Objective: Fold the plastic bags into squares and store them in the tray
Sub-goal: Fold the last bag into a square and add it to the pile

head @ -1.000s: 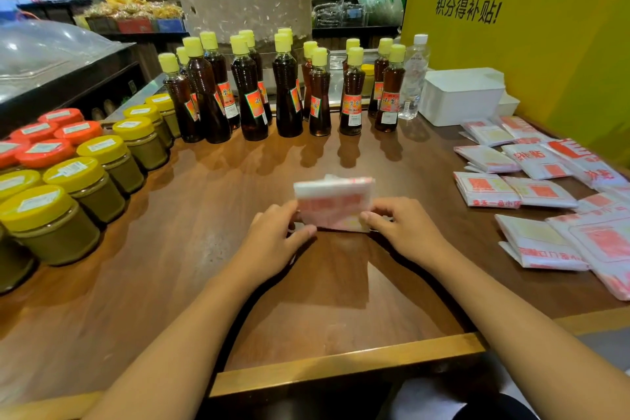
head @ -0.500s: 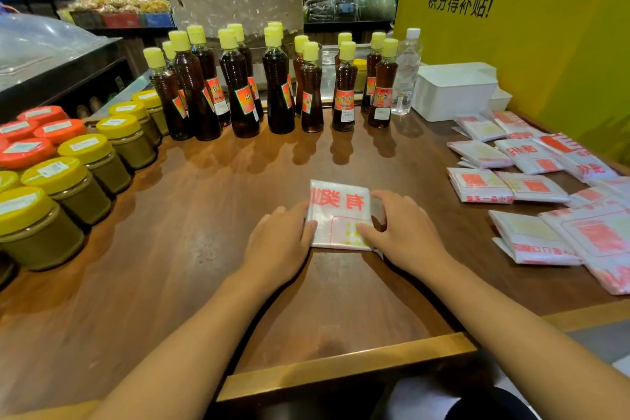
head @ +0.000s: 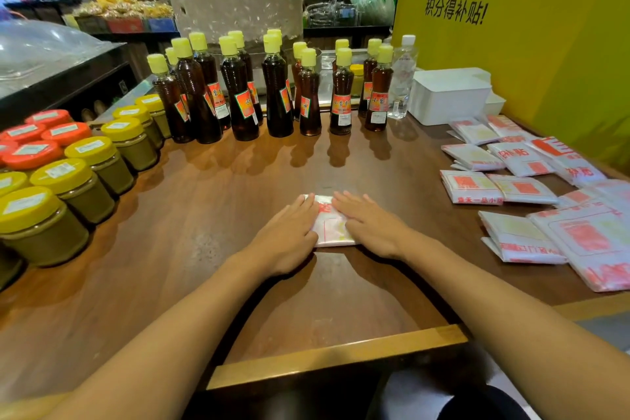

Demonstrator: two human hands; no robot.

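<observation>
Jars (head: 78, 181) crowding the tabletop's (head: 204, 232) left edge, bottles (head: 272, 92) lining the far edge, folded bags (head: 525, 191) along the right edge, open wood through the middle and near edge

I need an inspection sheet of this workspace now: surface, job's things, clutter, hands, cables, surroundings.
Surface: brown wooden counter, glossy.
Job's things: folded plastic bag flat at centre; other folded bags loose at the right; white tray at the back right, contents not visible.
Clutter: dark sauce bottles in rows at the back; yellow-lid and red-lid jars at the left; clear water bottle.
Hands: left hand and right hand press flat on the bag, fingers straight.
Cables: nothing seen.
Surroundings: yellow wall with black writing; shop shelves behind.
</observation>
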